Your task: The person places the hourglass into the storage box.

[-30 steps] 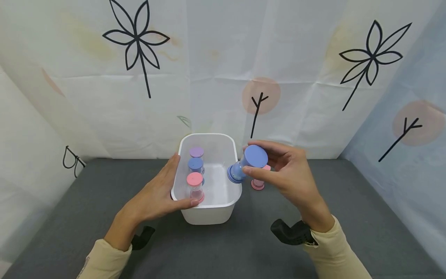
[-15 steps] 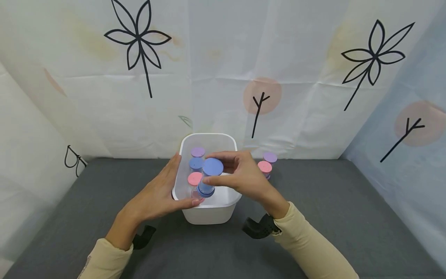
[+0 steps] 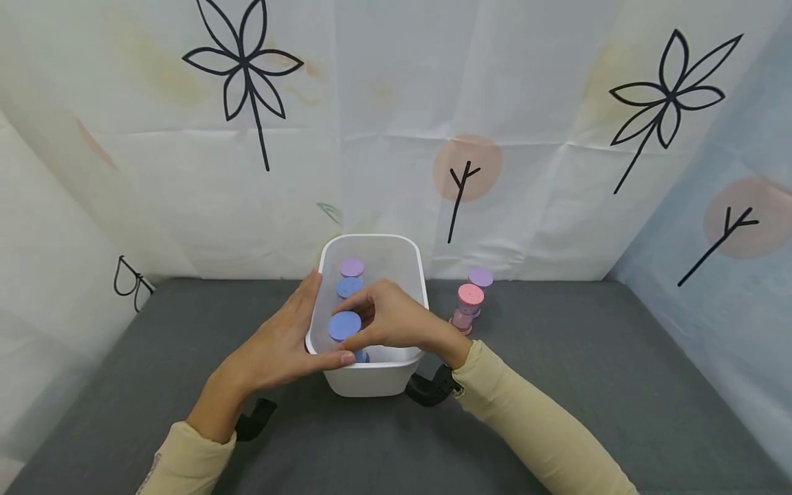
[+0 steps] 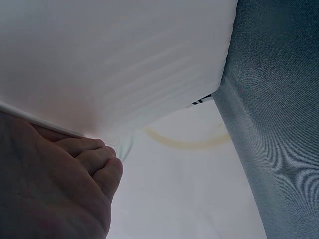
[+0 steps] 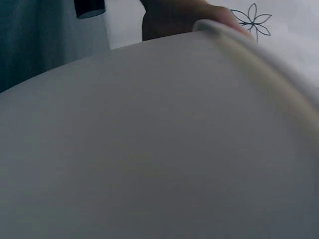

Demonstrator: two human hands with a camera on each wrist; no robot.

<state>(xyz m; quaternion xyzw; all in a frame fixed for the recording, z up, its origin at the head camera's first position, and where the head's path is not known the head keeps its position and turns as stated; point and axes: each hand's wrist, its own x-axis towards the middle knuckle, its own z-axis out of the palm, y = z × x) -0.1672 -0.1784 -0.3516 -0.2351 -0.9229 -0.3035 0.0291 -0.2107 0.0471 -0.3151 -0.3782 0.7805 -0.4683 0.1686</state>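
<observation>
My right hand reaches over the white plastic bin and pinches a blue-capped sand timer between thumb and fingers. The timer is low inside the front left part of the bin. My left hand holds the bin's left side, thumb over the front rim; in the left wrist view its fingers bend at the rim. Behind the held timer, a second blue timer and a purple one line the bin's left wall. The pink timer seen there earlier is hidden. Bin wall fills most of the right wrist view.
Right of the bin, a pink sand timer stands on the dark grey tabletop, with a purple one behind it. A white printed cloth rises along the table's back edge.
My right hand has carried the blue sand timer from beside the bin's right rim leftward and down into its front left part. My left hand has stayed on the bin.
</observation>
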